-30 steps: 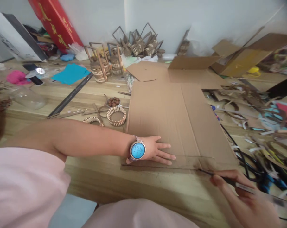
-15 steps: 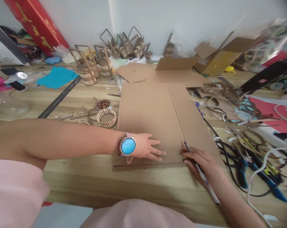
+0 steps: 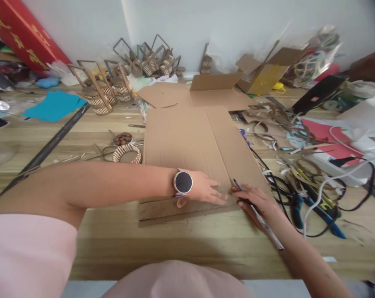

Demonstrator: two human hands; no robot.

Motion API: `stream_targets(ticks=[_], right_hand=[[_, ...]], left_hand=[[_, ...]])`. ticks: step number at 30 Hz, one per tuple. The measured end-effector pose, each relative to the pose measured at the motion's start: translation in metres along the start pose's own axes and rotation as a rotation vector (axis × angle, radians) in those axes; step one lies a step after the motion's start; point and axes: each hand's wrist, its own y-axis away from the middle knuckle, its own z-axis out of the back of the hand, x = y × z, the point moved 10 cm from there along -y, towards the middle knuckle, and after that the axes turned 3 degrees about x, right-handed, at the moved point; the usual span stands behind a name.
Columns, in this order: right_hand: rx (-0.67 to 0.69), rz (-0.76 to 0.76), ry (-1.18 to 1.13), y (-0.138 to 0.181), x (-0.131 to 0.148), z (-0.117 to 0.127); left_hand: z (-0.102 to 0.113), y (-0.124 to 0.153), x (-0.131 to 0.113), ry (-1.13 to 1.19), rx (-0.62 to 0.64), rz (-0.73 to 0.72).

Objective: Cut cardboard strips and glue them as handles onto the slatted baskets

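Tabletop (image 3: 119, 236): 1 cardboard sheet (image 3: 187, 140), 2 hands.

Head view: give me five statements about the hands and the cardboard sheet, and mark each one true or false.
1. The left hand lies flat on the cardboard sheet. True.
2. The right hand holds a slim pen-like tool. True.
3. The cardboard sheet stands upright against the wall. False: it lies flat on the wooden table.
4. A watch is worn on the right wrist. False: it is on the left wrist.
5. The blue paper sheet lies under the left hand. False: it lies far off at the table's left, beyond the long black ruler.
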Motion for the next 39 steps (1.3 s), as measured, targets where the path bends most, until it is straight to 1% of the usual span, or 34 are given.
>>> stream_targets(ticks=[4,8,10,12,14,17,19,21,24,26,29,31,33,35,37,39], right_hand=[[0.011,-0.007,0.000,-0.002,0.005,0.002],[0.017,-0.022,-0.004,-0.002,0.006,0.002],[0.007,-0.019,-0.002,0.000,0.007,0.002],[0.002,-0.030,-0.004,0.001,0.005,0.002],[0.005,-0.047,-0.006,0.001,0.003,0.001],[0.014,-0.071,-0.018,0.002,-0.002,-0.001],[-0.007,-0.108,-0.029,0.003,-0.004,0.002],[-0.055,-0.173,-0.040,0.005,-0.002,0.010],[-0.092,-0.285,-0.112,0.006,0.015,0.020],[-0.137,-0.300,-0.201,0.004,0.036,0.026],[-0.176,-0.291,-0.286,-0.003,0.063,0.025],[-0.171,-0.304,-0.304,-0.007,0.070,0.019],[-0.158,-0.318,-0.309,-0.010,0.071,0.012],[-0.150,-0.322,-0.313,-0.010,0.069,0.007],[-0.140,-0.322,-0.317,-0.011,0.067,0.004],[-0.138,-0.330,-0.317,-0.010,0.066,0.002]], left_hand=[[-0.006,-0.001,0.002,-0.053,0.021,0.009],[-0.009,-0.002,0.004,0.012,0.036,0.031],[-0.009,-0.003,0.012,0.095,0.014,0.093],[-0.008,-0.003,0.018,0.143,-0.048,0.132],[-0.006,-0.003,0.017,0.127,-0.108,0.088],[-0.008,-0.003,0.009,0.073,-0.126,-0.025],[-0.008,-0.004,0.008,0.084,-0.125,-0.036],[-0.006,-0.005,0.014,0.136,-0.138,0.014],[-0.006,-0.007,0.027,0.230,-0.145,0.160],[-0.008,-0.007,0.030,0.241,-0.136,0.205],[-0.006,-0.006,0.023,0.191,-0.150,0.146],[-0.003,-0.005,0.018,0.169,-0.164,0.094],[-0.001,-0.003,0.012,0.153,-0.136,0.047],[-0.004,-0.003,0.007,0.129,-0.060,0.017],[-0.005,-0.002,0.005,0.104,0.001,0.013],[-0.003,-0.002,0.004,0.091,0.017,0.025]])
